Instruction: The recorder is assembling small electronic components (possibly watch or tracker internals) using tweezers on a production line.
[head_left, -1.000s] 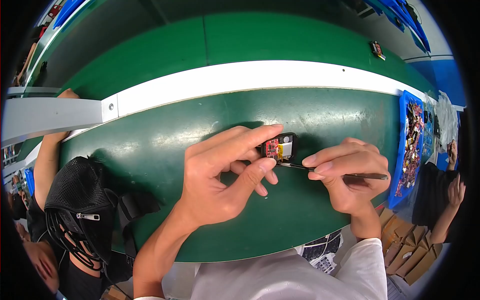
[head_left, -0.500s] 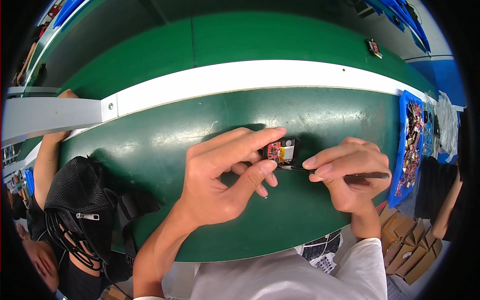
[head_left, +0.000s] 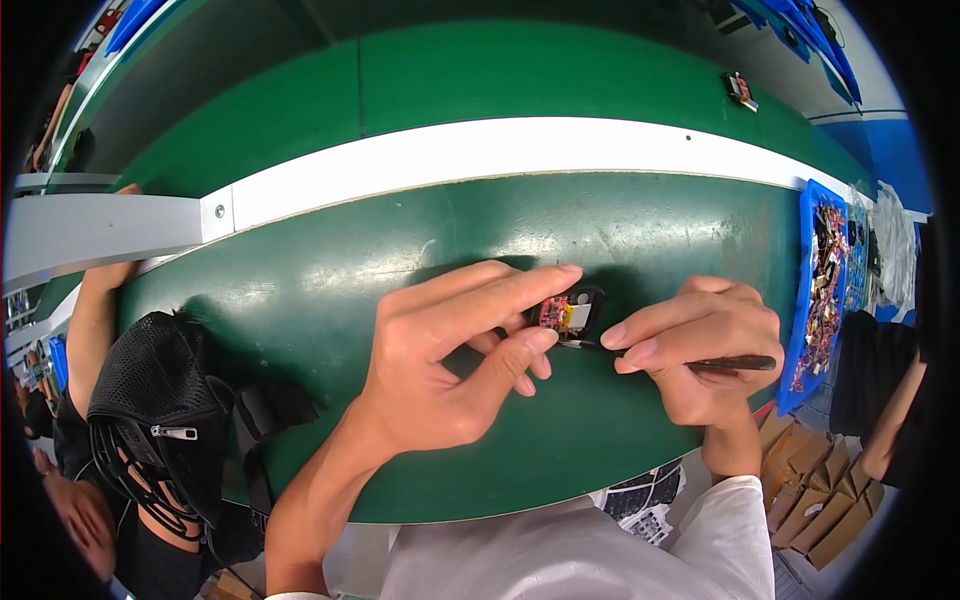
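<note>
My left hand (head_left: pixel 435 360) pinches a small open black case (head_left: pixel 598 305) by its left side, between thumb and fingers, above the green tabletop. Inside it sit a red circuit board (head_left: pixel 551 314) with a yellow piece and a silver-white part (head_left: pixel 580 318). My right hand (head_left: pixel 705 345) is closed around slim dark tweezers (head_left: pixel 735 363), whose rear end sticks out to the right. Their thin tips reach toward the lower edge of the case; I cannot tell whether they touch it.
A blue tray (head_left: pixel 797 330) full of small red boards stands at the right. Beyond the white rail (head_left: pixel 480 143), a similar unit (head_left: pixel 740 91) lies on the green belt. A black mesh bag (head_left: pixel 155 375) is at the left, beside another person's arm (head_left: pixel 95 330). Cardboard pieces (head_left: pixel 815 500) stand lower right.
The case has tilted and shifted slightly right and down in my left hand. The tweezers have swung a little in my right hand. The belt's seam and the unit on it have moved left.
</note>
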